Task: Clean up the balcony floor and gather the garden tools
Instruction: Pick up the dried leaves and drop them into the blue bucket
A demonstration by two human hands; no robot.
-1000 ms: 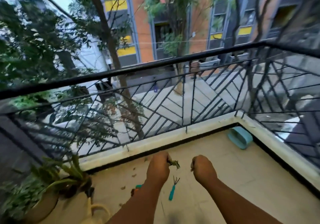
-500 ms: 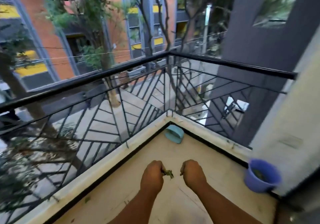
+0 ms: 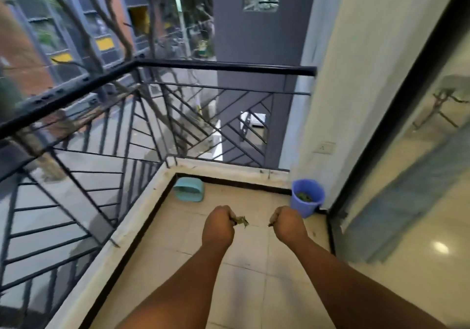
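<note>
Both my arms reach forward over the beige tiled balcony floor [image 3: 244, 272]. My left hand [image 3: 218, 225] is a closed fist on a small bunch of green leaves [image 3: 241, 221] that stick out to its right. My right hand [image 3: 288, 223] is also fisted, with a bit of dark plant scrap showing at its left edge. A purple bucket [image 3: 307, 197] with green leaves inside stands in the far right corner, just beyond my right hand. No garden tools are in view.
A teal plastic container [image 3: 188, 189] lies in the far left corner by the black metal railing [image 3: 223, 65]. A raised pale curb [image 3: 229, 169] edges the floor. A white wall with a switch plate [image 3: 324, 147] and a glass sliding door [image 3: 412, 176] stand on the right.
My view has swung right, away from the potted plants and hand rake, toward the corner. The purple bucket and glass door have come into view. Both fists stay closed on the leaves.
</note>
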